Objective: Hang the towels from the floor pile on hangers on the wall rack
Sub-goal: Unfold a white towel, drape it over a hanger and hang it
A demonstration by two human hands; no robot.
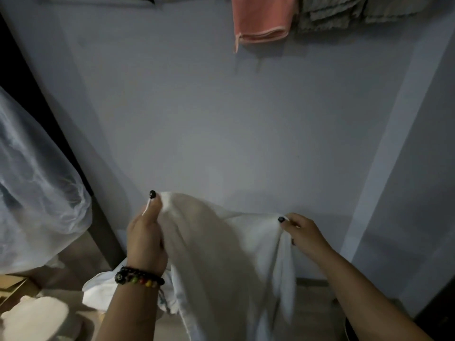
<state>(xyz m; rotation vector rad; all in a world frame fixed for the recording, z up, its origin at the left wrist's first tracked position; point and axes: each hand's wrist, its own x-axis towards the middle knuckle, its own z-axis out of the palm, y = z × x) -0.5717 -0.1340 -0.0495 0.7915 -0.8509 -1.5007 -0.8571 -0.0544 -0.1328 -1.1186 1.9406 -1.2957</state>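
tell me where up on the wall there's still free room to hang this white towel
Free: the bare wall left of the pink towel, and below it down to the white towel that both hands hold. Crowded: top right, where grey towels hang close against the pink one. The rack itself is out of view.

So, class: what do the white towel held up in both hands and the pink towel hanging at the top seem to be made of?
White towel: seemingly thin, soft woven cotton, matte; it drapes in limp folds between left hand and right hand. Pink towel: looks thicker, perhaps terry, with a stitched hem; texture too blurred for certainty.
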